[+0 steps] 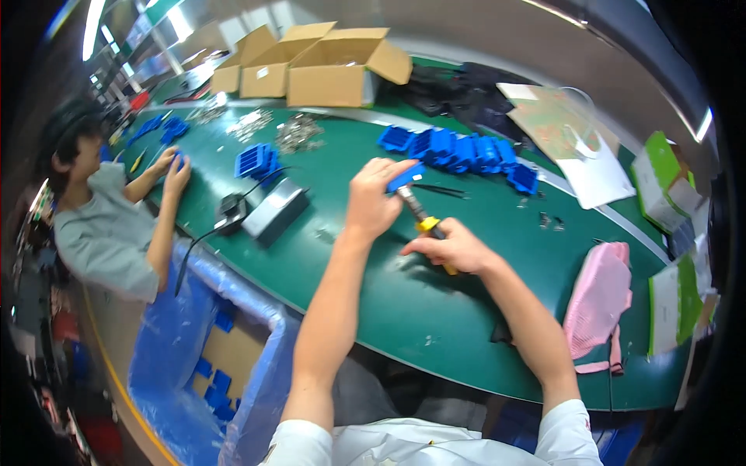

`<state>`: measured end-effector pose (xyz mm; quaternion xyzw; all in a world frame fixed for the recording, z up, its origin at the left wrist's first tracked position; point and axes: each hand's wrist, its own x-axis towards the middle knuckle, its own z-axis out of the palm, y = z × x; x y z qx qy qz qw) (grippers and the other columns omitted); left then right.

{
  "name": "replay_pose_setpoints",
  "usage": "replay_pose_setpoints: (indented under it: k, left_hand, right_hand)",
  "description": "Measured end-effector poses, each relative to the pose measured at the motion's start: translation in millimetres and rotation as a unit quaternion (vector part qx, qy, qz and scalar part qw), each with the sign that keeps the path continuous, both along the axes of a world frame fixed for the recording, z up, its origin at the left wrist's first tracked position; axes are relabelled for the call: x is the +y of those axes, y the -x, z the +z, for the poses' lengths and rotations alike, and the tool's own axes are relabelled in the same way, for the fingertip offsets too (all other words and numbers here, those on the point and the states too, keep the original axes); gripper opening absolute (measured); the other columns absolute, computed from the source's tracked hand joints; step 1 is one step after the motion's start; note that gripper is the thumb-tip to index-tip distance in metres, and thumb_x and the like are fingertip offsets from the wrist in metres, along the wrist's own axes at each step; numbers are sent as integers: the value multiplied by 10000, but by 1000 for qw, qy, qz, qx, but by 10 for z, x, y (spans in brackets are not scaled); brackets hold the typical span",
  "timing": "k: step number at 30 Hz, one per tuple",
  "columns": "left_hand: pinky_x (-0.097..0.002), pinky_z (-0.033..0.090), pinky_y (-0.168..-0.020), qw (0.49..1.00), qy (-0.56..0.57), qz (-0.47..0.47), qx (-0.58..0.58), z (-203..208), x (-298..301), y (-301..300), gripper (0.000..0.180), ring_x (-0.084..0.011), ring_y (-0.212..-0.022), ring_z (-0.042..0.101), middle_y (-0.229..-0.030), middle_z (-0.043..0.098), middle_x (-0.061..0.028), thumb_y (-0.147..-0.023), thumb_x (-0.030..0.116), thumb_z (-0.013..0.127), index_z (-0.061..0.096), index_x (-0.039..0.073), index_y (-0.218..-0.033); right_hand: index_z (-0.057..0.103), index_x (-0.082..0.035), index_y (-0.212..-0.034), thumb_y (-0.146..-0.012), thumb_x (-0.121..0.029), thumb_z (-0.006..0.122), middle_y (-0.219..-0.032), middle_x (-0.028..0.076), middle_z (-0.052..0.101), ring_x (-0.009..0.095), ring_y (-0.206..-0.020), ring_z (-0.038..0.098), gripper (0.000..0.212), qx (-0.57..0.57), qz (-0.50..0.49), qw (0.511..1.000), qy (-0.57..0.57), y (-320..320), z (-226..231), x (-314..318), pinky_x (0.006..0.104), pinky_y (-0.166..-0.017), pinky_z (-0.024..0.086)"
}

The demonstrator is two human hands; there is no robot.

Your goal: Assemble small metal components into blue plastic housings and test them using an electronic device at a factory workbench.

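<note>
My left hand (371, 196) grips a small blue plastic part (404, 178) above the middle of the table. In my right hand (458, 250) is a hand tool (416, 208) with a yellow-and-black handle and a metal shaft; its exact kind is unclear. The shaft points up and left, its end at the blue part. Whether it presses in or only touches, I cannot tell. Just beyond my hands lie dark tweezers (441, 190). A row of blue plastic trays (458, 151) stretches behind them.
A grey box (276, 211) and a black corded device (231, 211) sit left of my arms. Metal parts (299, 132) lie in piles near cardboard boxes (326, 81). A pink bag (600, 295) is at right. A co-worker (109, 210) handles a blue piece beside a blue-lined bin (272, 349).
</note>
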<state>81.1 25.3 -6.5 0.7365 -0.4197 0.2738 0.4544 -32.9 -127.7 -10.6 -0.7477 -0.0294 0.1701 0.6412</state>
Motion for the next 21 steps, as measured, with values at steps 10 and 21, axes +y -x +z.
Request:
replay_pose_setpoints:
  k: [10,21]
  left_hand:
    - [-374,494,-735,999,47,-10,19,-23,-136,70,418,-309,-821,595,-853,658,-129,-611,-40,642,693,52,-1016]
    - [-337,492,-689,997,65,12,39,-6,-90,92,376,-279,-774,613,-830,671,-111,-638,-67,685,705,77,-985]
  right_hand:
    - [720,-38,-830,-825,-212,619,-549,-30,454,54,-491,405,201,0,-32,999,-19,48,24,-43,227,-462,315]
    - [746,-72,-841,-825,-250,613,-524,-50,398,65,-474,398,222,12,2,1000,1,20,-6,-19,238,-461,328]
